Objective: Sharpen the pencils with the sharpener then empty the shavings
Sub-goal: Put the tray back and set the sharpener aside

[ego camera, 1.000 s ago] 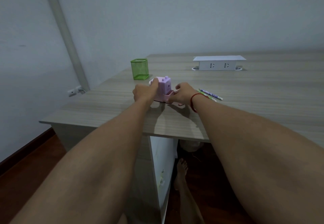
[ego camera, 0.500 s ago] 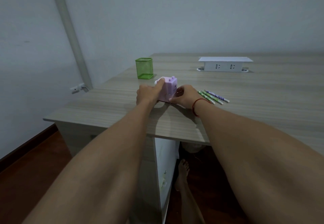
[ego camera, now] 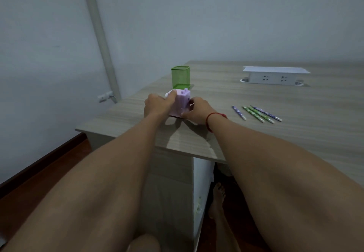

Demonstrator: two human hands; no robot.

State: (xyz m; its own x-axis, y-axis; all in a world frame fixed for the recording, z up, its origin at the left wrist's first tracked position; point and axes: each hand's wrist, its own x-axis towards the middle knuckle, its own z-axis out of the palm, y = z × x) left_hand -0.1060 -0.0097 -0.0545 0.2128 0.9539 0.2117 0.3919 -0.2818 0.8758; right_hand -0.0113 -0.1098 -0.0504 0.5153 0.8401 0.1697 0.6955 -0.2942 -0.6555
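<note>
A pink box-shaped pencil sharpener (ego camera: 182, 102) stands on the wooden desk (ego camera: 256, 98) near its left front corner. My left hand (ego camera: 157, 104) grips the sharpener's left side, fingers curled over its top. My right hand (ego camera: 199, 110), with a red string on the wrist, holds the lower right front of the sharpener, where its drawer sits. Several pencils (ego camera: 258, 113), green and purple patterned, lie side by side on the desk to the right of my right hand.
A green mesh pen holder (ego camera: 180, 77) stands just behind the sharpener. A white socket box (ego camera: 273, 75) sits at the desk's back right. The desk's front edge runs under my forearms; my bare foot (ego camera: 217, 196) is on the dark floor below.
The pink drawer that stuck out of the sharpener's front a second ago is now flush under my right hand. The view has shifted, and the pencils now lie in full sight.
</note>
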